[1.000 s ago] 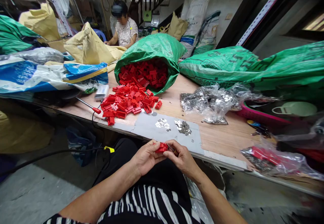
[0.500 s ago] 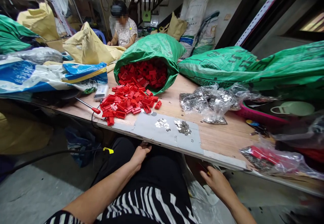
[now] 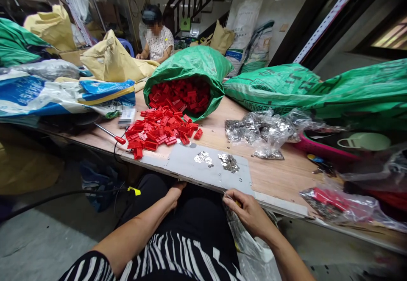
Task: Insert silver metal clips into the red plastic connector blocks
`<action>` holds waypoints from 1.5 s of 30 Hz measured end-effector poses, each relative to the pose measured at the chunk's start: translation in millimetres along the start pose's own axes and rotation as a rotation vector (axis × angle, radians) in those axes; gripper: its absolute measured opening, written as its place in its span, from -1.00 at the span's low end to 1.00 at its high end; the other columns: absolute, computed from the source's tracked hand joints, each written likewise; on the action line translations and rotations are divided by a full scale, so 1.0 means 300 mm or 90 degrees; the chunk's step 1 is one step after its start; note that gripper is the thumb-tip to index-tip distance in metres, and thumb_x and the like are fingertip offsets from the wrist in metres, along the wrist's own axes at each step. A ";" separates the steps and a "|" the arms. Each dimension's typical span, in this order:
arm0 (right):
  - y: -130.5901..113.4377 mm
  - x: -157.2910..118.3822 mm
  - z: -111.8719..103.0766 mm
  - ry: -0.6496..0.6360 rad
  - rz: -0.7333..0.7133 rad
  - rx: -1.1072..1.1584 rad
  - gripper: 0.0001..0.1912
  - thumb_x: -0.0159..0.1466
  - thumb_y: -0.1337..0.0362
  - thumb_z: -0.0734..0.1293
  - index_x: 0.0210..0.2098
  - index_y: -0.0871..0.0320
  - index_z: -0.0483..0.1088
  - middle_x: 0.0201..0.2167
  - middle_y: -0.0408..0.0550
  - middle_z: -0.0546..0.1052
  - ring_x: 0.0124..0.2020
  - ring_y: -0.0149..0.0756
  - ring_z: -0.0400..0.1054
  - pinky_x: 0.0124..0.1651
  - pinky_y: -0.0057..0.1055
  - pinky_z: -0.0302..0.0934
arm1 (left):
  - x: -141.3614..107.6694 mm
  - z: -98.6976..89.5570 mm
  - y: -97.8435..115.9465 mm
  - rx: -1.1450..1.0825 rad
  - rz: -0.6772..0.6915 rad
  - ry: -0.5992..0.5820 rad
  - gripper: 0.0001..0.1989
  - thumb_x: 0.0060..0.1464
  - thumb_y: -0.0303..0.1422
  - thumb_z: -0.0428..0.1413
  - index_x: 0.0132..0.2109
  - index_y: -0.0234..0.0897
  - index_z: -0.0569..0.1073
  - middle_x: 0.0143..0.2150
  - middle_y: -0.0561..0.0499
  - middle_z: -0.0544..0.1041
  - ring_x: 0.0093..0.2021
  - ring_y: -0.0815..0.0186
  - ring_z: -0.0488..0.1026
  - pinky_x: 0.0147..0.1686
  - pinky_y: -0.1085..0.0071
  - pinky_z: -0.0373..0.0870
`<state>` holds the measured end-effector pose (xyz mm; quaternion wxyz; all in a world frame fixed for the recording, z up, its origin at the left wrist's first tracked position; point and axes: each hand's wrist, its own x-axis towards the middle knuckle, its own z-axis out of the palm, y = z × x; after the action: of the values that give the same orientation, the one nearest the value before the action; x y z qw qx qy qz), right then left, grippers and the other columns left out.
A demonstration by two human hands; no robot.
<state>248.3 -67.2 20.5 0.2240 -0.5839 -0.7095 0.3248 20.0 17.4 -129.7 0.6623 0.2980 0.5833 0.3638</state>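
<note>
My left hand [image 3: 175,191] reaches under the table's front edge, its fingers mostly hidden there. At the edge, my right hand [image 3: 242,208] is closed around a thin tool [image 3: 226,195] with a bit of yellow showing between the fingers. On the grey mat [image 3: 184,166] just beyond lie a pile of shiny flat metal pieces [image 3: 203,158] and a darker pile of small metal pieces [image 3: 229,162]. Red plastic parts [image 3: 159,130] spill from a green sack [image 3: 193,62] onto the table, left of the mat.
Clear bags of metal pieces [image 3: 260,130] lie right of centre, near a pink basket [image 3: 324,150] with a light green cup [image 3: 364,141]. A screwdriver [image 3: 119,139] points left of the red parts. Another person [image 3: 159,39] sits behind the table.
My right hand has risen from below the table's edge and moved left, bringing the thin tool to the edge. My left hand has shifted slightly left, farther under the edge.
</note>
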 end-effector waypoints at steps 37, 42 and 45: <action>0.057 0.310 0.098 0.294 -0.121 -0.233 -0.73 0.33 0.11 0.14 -0.34 0.12 0.34 -0.37 -0.07 0.46 -0.34 -0.26 0.37 -0.27 -0.38 0.18 | -0.137 -0.265 0.430 0.520 0.596 0.628 -0.33 0.03 -0.33 0.14 0.25 -0.40 0.11 0.28 -0.40 0.12 0.31 -0.05 0.04 0.21 -0.05 0.03; 0.059 0.303 0.099 0.299 -0.139 -0.231 -0.72 0.34 0.10 0.13 -0.33 0.11 0.35 -0.36 -0.06 0.47 -0.30 -0.24 0.39 -0.26 -0.37 0.20 | -0.033 -0.281 0.445 0.550 0.494 0.614 -0.38 0.05 -0.43 0.07 0.26 -0.38 0.12 0.33 -0.41 0.05 0.31 -0.14 0.03 0.17 -0.21 -0.01; 0.060 0.300 0.102 0.297 -0.140 -0.231 -0.71 0.35 0.10 0.12 -0.33 0.11 0.35 -0.36 -0.07 0.47 -0.30 -0.24 0.39 -0.24 -0.37 0.20 | -0.001 -0.304 0.438 0.505 0.572 0.582 -0.51 0.10 -0.54 -0.07 0.20 -0.37 0.22 0.28 -0.39 0.17 0.27 -0.10 0.14 0.17 -0.25 -0.05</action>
<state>219.6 16.3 -19.0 0.3067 -0.5927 -0.7443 0.0241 -87.8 87.9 -34.9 -0.0149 0.5425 0.7098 0.4491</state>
